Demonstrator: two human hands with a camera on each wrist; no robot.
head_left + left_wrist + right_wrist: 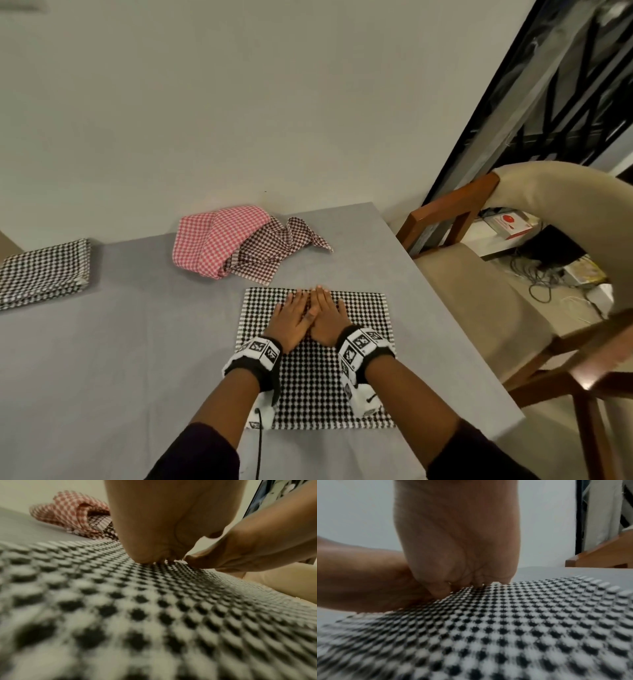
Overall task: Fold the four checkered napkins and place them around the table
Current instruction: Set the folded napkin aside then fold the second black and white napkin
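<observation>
Both palms flat on the black-and-white napkin (315, 356), near the table's (137, 342) right edge.
Far left lies a folded black napkin (42, 272); beyond my fingers, a pink napkin (214, 240) and brown napkin (270, 246) lie crumpled. My left hand (293, 320) and right hand (327, 317) press, fingers straight, gripping nothing.

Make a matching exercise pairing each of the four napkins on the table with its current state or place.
Things:
1. black napkin under the hands
2. second black napkin
3. pink napkin
4. brown napkin

States:
A. crumpled, partly under the pink one
B. folded, at the table's left edge
C. loosely bunched, lying over another napkin
D. flat, pressed by the left hand and right hand

Pairs: 1-D, 2-B, 3-C, 4-A
</observation>
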